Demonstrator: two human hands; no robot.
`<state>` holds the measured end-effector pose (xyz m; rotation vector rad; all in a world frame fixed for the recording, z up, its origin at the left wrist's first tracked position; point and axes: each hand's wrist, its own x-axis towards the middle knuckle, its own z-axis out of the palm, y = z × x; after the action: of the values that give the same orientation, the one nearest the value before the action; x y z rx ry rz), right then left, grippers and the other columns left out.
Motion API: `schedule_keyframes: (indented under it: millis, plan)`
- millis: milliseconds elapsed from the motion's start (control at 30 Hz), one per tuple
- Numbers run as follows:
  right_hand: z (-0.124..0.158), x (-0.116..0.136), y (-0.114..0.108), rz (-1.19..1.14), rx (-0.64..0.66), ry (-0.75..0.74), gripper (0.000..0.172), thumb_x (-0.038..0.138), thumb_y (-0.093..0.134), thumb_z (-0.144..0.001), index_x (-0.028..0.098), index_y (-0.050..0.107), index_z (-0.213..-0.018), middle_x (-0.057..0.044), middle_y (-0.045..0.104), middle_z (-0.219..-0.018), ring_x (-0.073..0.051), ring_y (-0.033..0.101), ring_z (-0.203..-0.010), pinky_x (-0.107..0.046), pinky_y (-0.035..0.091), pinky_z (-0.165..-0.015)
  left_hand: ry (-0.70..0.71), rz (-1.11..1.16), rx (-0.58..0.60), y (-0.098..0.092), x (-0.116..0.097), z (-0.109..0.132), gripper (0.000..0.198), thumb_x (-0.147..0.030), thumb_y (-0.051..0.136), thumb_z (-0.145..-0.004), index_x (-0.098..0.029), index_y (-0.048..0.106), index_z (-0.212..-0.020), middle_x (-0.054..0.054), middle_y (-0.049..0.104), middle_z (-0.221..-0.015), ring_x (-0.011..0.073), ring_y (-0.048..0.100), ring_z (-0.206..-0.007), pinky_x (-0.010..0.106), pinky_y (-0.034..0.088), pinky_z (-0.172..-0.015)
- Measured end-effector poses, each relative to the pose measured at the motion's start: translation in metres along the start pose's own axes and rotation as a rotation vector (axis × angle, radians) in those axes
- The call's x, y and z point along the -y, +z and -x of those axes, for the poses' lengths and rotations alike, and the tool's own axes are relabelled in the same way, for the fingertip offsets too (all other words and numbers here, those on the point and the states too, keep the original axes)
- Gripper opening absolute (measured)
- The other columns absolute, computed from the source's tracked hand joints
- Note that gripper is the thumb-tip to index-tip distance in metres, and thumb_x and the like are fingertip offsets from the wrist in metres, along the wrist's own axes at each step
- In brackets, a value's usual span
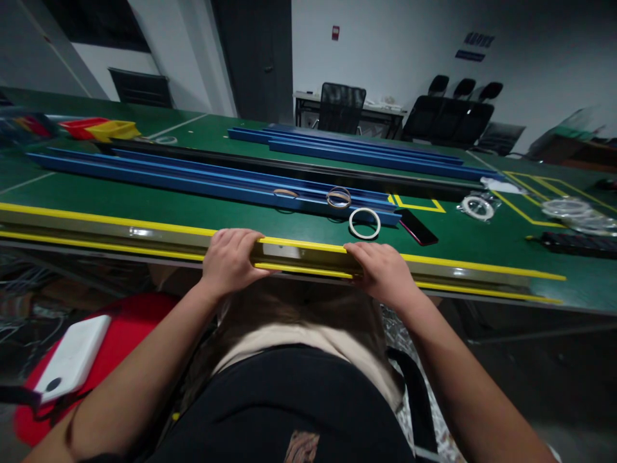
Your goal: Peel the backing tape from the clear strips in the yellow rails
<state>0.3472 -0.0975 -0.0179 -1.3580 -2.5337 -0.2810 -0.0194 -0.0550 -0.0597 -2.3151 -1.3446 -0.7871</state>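
Observation:
A long yellow channel profile (303, 255) lies along the near edge of the green table, its open side facing up towards me. My left hand (234, 258) is wrapped round it left of the middle, fingers over the far flange and thumb at the near one. To the right, my right hand (380, 270) grips the same profile in a like way. Just beyond it lie a white tape roll (365, 224) and a phone (418, 227). Two more tape rolls, one of them a brownish roll (338, 198), rest at a blue channel profile (193, 185).
Behind are a long black profile (308, 170) and several blue profiles (357, 149). Red (83, 127) and yellow bins (113, 131) stand at the far left. Bagged tape rolls (477, 207) and a black power strip (578, 244) lie right. A red stool (139, 321) holds a white device (74, 357).

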Motion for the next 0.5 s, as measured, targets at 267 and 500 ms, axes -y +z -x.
schedule_keyframes:
  millis: [267, 500]
  plan:
    - [0.0026, 0.0006, 0.0023, 0.023, -0.019, -0.015, 0.07, 0.034, 0.074, -0.08, 0.019, 0.048, -0.144, -0.011, 0.062, -0.137, -0.029, 0.058, -0.116, -0.041, 0.04, -0.09, -0.002, 0.002, -0.014, 0.0005, -0.0012, 0.0038, 0.063, -0.05, 0.074, -0.07, -0.021, 0.058, -0.123, 0.013, 0.068, -0.117, 0.0359, 0.059, -0.111, 0.05, 0.037, -0.101]
    - [0.0055, 0.0011, 0.006, 0.033, -0.038, -0.016, 0.068, 0.032, 0.073, -0.08, 0.018, 0.05, -0.143, -0.013, 0.062, -0.137, -0.03, 0.058, -0.115, -0.042, 0.04, -0.091, -0.006, 0.002, -0.028, 0.0028, -0.0019, 0.0069, 0.064, -0.051, 0.074, -0.07, -0.02, 0.058, -0.124, 0.014, 0.067, -0.119, 0.0361, 0.059, -0.112, 0.051, 0.036, -0.103]
